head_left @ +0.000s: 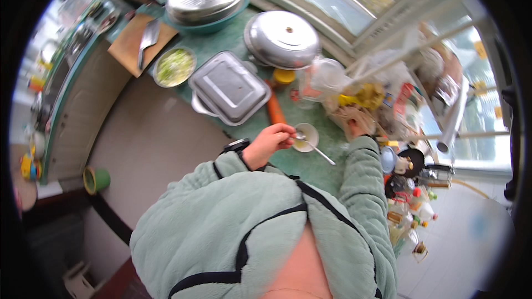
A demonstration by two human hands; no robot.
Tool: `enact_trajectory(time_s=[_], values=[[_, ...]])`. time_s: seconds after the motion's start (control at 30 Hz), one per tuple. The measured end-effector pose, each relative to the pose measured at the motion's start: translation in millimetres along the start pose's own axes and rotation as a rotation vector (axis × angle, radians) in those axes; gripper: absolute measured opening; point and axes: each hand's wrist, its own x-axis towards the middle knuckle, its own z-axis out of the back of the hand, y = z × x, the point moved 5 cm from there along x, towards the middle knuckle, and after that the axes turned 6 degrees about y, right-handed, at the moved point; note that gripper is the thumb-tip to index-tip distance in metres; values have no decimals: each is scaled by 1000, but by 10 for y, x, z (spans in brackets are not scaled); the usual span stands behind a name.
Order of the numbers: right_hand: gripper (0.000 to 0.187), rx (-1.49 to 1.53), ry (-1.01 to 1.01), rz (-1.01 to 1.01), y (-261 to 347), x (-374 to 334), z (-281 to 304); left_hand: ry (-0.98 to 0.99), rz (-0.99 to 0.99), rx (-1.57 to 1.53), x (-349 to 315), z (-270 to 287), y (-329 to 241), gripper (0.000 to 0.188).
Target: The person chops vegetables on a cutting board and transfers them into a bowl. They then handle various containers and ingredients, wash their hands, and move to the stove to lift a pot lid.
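My left hand (271,143) is closed in a pinch at the left of a small white bowl (313,138). Whatever lies between its fingertips is too small to make out. A spoon (322,154) rests in the bowl, its pale handle sticking out over the near right rim. Inside, a little yellowish stuff shows. My right hand (358,128) is at a thin, crinkled plastic bag (346,115) on the counter, its fingers mostly hidden by the bag. An orange, long object (274,108) lies beyond my left hand, beside a grey lidded rectangular pan (233,87).
Farther back stand a domed metal lid (282,39), a yellow-lidded jar (284,76) and a clear plastic container (323,77). To the left are a bowl of chopped greens (175,67) and a cleaver (148,37) on a wooden board (124,50). Bottles (422,210) crowd the right.
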Motion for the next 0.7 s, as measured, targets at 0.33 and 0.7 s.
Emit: enact_trajectory(time_s=[0.33, 0.7], values=[[29, -188, 391, -19, -25, 20, 55, 14, 2, -46, -145, 313, -93, 20], [25, -59, -305, 313, 379, -67, 581, -196, -103, -99, -775, 491, 23, 20]])
